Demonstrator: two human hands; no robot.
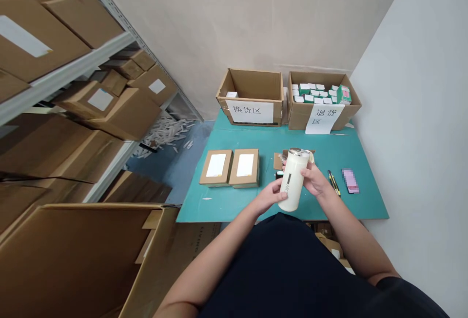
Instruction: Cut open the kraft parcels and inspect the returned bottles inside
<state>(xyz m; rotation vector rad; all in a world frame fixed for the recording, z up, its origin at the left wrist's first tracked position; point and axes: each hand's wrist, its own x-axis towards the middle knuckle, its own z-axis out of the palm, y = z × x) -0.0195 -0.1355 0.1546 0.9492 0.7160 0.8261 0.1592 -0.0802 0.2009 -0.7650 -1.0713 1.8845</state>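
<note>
A cream-white insulated bottle (293, 181) with a shiny lid rim, a strap loop and dark lettering on its side is tilted slightly, held above the near part of the table. My left hand (271, 196) is closed on its lower left side. Around its upper right side my right hand (313, 179) is closed too. Behind the bottle lies a piece of brown cardboard (278, 161) with some clear plastic; most of it is hidden. A small dark object (279, 174) shows just left of the bottle, too covered to name.
Two taped cartons (215, 168) with white labels stand left on the green table (197, 203). Two open boxes with paper signs, a left box (255, 108) and a right box (310, 122), stand behind. A utility knife (334, 183) and a phone (351, 180) lie right. Shelves (66, 71) line the left.
</note>
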